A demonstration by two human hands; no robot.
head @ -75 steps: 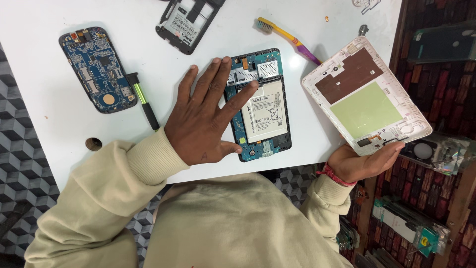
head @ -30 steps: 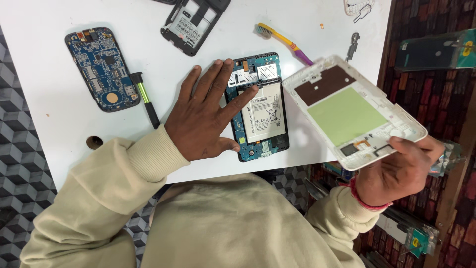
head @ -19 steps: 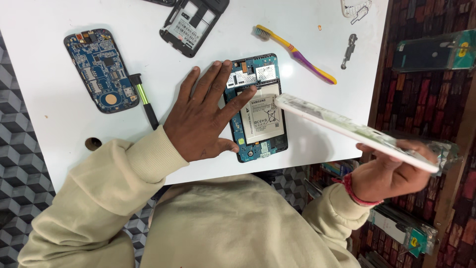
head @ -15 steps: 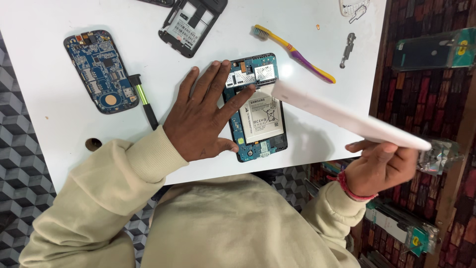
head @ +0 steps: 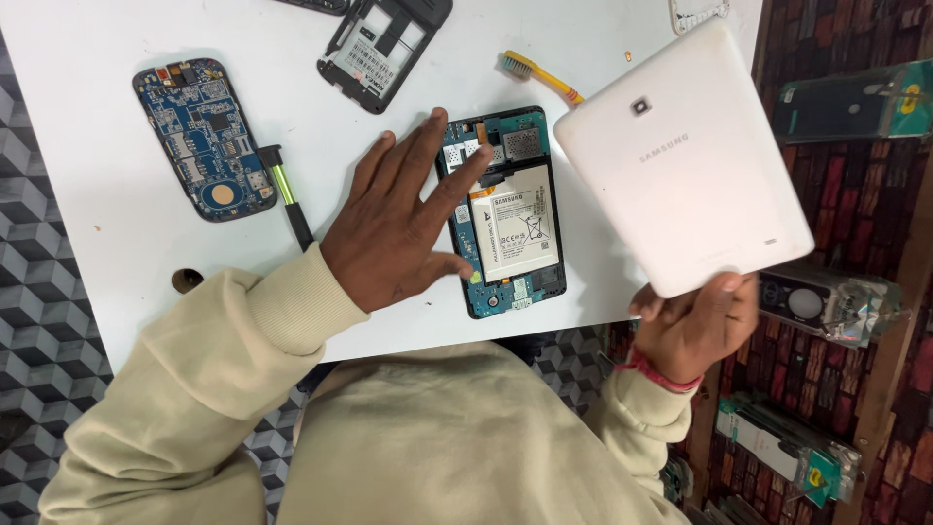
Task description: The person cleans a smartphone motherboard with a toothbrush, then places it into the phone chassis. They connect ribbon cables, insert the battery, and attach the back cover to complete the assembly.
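Observation:
An opened tablet (head: 515, 228) lies on the white table (head: 97, 253), its blue circuit board and white battery showing. My left hand (head: 403, 224) rests flat on the tablet's left side, fingers spread. My right hand (head: 695, 326) grips the bottom edge of the tablet's white back cover (head: 685, 160), held above the table's right edge with its smooth outer face turned up and the camera hole near the top.
A blue phone circuit board (head: 204, 136) lies at the left, a black-and-green tool (head: 287, 194) beside it. A black phone frame (head: 384, 49) sits at the top. A yellow toothbrush (head: 539, 76) pokes out behind the cover. Packaged parts lie on the floor at the right.
My right hand has lifted the back cover off the table and flipped it over, from inner side up to outer side up. My left hand has stayed on the tablet.

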